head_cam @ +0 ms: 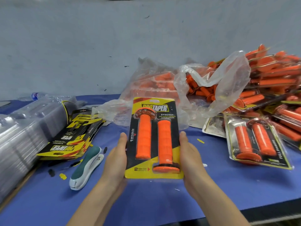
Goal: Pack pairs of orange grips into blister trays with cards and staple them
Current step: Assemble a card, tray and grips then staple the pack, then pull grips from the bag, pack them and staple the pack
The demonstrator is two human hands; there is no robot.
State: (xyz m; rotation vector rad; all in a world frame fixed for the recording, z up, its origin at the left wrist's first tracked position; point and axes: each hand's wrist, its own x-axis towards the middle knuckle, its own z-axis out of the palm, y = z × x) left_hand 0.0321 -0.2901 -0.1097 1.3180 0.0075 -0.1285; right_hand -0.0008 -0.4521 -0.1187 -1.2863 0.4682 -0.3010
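Note:
A blister pack [154, 139] with a black and yellow card and two orange grips is held upright above the blue table. My left hand [116, 159] grips its left edge and my right hand [189, 157] grips its right edge. A green and white stapler [87, 167] lies on the table left of my left hand. Printed cards [71, 137] sit in a loose stack further left. Beside them at the far left is a pile of clear blister trays [22, 132]. Loose orange grips fill plastic bags [203, 85] behind the pack.
Finished packs [255, 144] are heaped at the right, reaching the table's right edge. A water bottle [35, 96] lies at the back left by the grey wall. Small yellow and black card punch-outs are scattered near the stapler. The table's front edge [244, 209] runs below my arms.

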